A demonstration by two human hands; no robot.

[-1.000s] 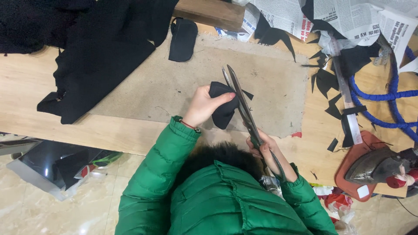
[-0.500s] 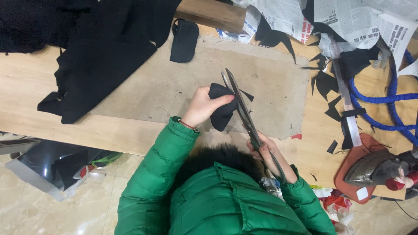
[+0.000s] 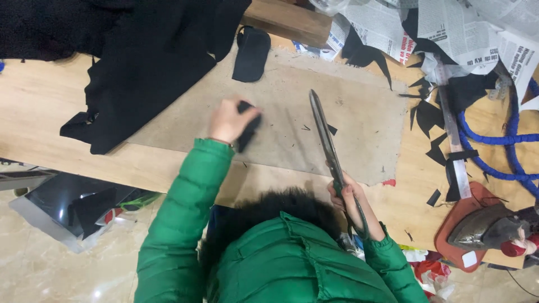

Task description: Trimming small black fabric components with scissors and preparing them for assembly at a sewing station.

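My left hand [image 3: 227, 120] grips a small black fabric piece [image 3: 247, 132] over the grey-brown mat [image 3: 359, 120], left of the scissors. My right hand [image 3: 353, 205] holds the handles of long metal scissors [image 3: 324, 137], whose blades point away from me across the mat and look shut. Both arms wear green puffy sleeves [image 3: 185, 219]. A tiny black scrap [image 3: 332, 129] lies just right of the blades.
A large black cloth [image 3: 146, 62] covers the table's far left. An oval black piece [image 3: 251, 53] lies at the mat's far edge. Newspapers [image 3: 449, 28], black offcuts [image 3: 429, 115], a ruler [image 3: 455, 151], blue cord [image 3: 505, 140] and an iron [image 3: 483, 230] crowd the right side.
My left hand has pulled the black piece away leftward from the scissors. The scissors, which had been cutting into it, now lie clear of the fabric.
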